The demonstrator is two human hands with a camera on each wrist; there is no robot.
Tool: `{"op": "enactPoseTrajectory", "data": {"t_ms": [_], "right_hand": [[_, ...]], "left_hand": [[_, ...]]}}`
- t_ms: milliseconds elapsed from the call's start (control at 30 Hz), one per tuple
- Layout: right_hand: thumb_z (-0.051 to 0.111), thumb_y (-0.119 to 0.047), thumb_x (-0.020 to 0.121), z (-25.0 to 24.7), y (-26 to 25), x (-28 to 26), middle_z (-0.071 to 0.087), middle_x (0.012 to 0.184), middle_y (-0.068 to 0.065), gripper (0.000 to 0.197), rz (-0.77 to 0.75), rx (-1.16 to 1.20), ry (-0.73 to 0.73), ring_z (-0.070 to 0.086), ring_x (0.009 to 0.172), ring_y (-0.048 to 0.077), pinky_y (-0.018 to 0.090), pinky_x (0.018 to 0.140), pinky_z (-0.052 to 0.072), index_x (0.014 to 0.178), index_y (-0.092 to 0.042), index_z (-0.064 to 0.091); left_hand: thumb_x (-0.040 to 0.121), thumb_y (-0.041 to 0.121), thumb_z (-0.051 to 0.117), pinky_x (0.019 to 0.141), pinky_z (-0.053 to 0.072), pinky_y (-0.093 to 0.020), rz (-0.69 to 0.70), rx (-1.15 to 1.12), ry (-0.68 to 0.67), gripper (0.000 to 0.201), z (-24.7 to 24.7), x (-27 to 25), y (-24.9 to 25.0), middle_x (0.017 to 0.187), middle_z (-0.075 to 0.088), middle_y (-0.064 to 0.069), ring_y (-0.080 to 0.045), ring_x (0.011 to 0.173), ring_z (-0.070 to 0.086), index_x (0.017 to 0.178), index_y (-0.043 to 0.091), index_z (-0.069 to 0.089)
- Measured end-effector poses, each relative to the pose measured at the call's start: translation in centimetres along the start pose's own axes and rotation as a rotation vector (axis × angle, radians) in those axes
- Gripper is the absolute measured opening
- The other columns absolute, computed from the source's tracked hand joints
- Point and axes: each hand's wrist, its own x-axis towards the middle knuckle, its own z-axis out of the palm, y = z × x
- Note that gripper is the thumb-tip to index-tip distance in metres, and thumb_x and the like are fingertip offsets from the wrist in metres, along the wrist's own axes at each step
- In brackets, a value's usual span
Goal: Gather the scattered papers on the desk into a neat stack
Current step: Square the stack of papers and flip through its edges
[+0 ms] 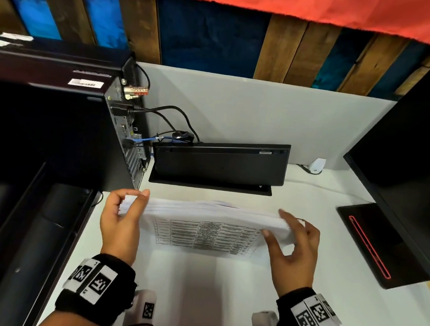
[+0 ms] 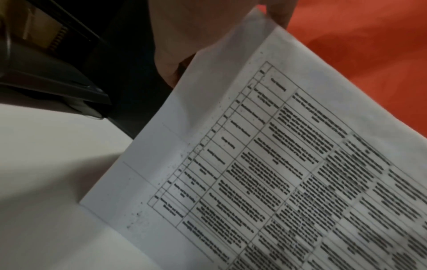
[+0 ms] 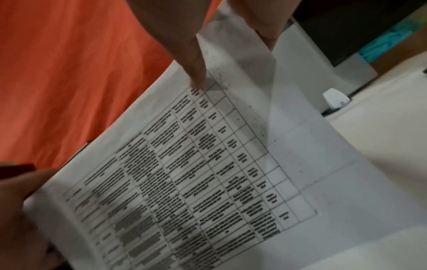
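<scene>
A stack of white papers (image 1: pixel 201 230) stands on its long edge on the white desk (image 1: pixel 195 288), tilted a little, its front sheet carrying a printed table. My left hand (image 1: pixel 131 199) grips the stack's left end, thumb on the near side and fingers curled behind. At the right end, my right hand (image 1: pixel 275 223) pinches it, thumb on the front sheet and fingers over the top edge. The left wrist view shows the papers (image 2: pixel 265 173) close up under my left fingers (image 2: pixel 175 45). In the right wrist view my right thumb (image 3: pixel 194 64) presses on the papers (image 3: pixel 196 173).
A black computer tower (image 1: pixel 53 124) with cables (image 1: pixel 165 120) stands at the left, a black device (image 1: pixel 221 163) on a stand just behind the papers. A monitor (image 1: pixel 416 157) and its base (image 1: pixel 375 243) fill the right. A small white plug (image 1: pixel 317 165) lies at the back.
</scene>
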Motion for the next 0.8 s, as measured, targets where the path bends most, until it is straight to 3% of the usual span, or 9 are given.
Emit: {"op": "enactPoseTrajectory", "data": {"t_ms": [67,167,267,367,400,500,600,667,800], "right_hand": [[0.076,-0.010,0.077,0.1,-0.1,0.0,0.045,0.109,-0.003,0.052,0.079,0.073,0.001,0.052,0.101,-0.005,-0.001,0.083,0.042,0.110,-0.046,0.058],[0.068,-0.010,0.085,0.3,-0.6,-0.2,0.048,0.104,0.003,0.050,-0.017,0.039,-0.012,0.055,0.095,-0.005,0.000,0.079,0.043,0.100,-0.057,0.058],[0.063,-0.017,0.089,0.2,-0.3,-0.1,0.041,0.110,0.001,0.046,0.008,0.024,-0.049,0.049,0.098,-0.012,0.001,0.079,0.045,0.101,-0.061,0.058],[0.067,-0.020,0.086,0.0,-0.3,-0.3,0.032,0.117,-0.012,0.039,0.033,-0.010,-0.092,0.040,0.106,-0.017,0.029,0.089,0.055,0.109,-0.051,0.062],[0.071,-0.017,0.083,0.0,-0.3,-0.5,0.031,0.118,-0.013,0.041,0.010,-0.028,-0.079,0.038,0.109,-0.017,0.030,0.092,0.053,0.109,-0.048,0.063],[0.079,-0.008,0.074,0.0,-0.2,-0.4,0.031,0.122,-0.007,0.052,-0.007,-0.036,0.008,0.036,0.111,-0.019,0.005,0.094,0.040,0.107,-0.042,0.058],[0.081,0.001,0.066,0.3,-0.3,-0.4,0.035,0.124,0.005,0.050,-0.060,-0.078,0.060,0.034,0.113,-0.020,-0.002,0.090,0.034,0.104,-0.016,0.053],[0.080,0.001,0.068,0.5,-0.6,-0.6,0.035,0.127,0.013,0.043,-0.113,-0.103,0.050,0.033,0.115,-0.020,-0.004,0.094,0.028,0.101,-0.014,0.058],[0.077,0.000,0.074,0.3,-0.1,-0.3,0.033,0.126,-0.008,0.038,-0.073,-0.055,0.044,0.036,0.114,-0.018,-0.001,0.096,0.028,0.098,-0.024,0.058]], "left_hand": [[0.089,0.017,0.062,0.076,0.045,-0.027,-0.027,-0.018,0.010,0.008,0.0,0.2,-0.1,0.085,0.059,0.004,-0.012,0.081,0.055,0.083,0.021,0.059],[0.090,0.016,0.060,0.076,0.043,-0.027,-0.025,0.021,-0.055,0.013,0.2,-0.2,0.1,0.082,0.059,0.006,-0.012,0.080,0.056,0.079,0.022,0.059],[0.089,0.011,0.059,0.077,0.045,-0.028,-0.031,-0.001,0.014,0.016,0.3,0.2,0.2,0.079,0.060,0.005,-0.012,0.078,0.056,0.077,0.023,0.059],[0.091,0.012,0.054,0.081,0.046,-0.032,-0.025,-0.041,0.034,0.018,0.4,0.5,0.4,0.082,0.063,-0.002,-0.016,0.080,0.059,0.079,0.024,0.059],[0.091,0.016,0.057,0.081,0.047,-0.032,-0.019,-0.028,0.023,0.014,0.5,0.4,0.4,0.082,0.064,-0.004,-0.016,0.079,0.060,0.079,0.023,0.058],[0.086,0.016,0.064,0.089,0.049,-0.033,-0.022,-0.009,0.095,0.013,0.5,0.6,0.2,0.089,0.065,-0.003,-0.013,0.082,0.061,0.077,0.023,0.058],[0.089,0.011,0.055,0.077,0.050,-0.032,-0.040,-0.066,0.082,0.017,0.8,0.5,0.3,0.080,0.064,-0.001,-0.014,0.074,0.061,0.077,0.022,0.057],[0.090,0.014,0.057,0.069,0.049,-0.025,-0.031,-0.037,0.074,0.015,1.0,0.4,0.4,0.077,0.062,0.005,-0.006,0.068,0.060,0.077,0.022,0.057],[0.090,0.013,0.052,0.080,0.048,-0.037,-0.058,-0.048,0.127,0.019,0.8,1.0,0.1,0.077,0.065,0.000,-0.016,0.075,0.061,0.077,0.025,0.059]]}}
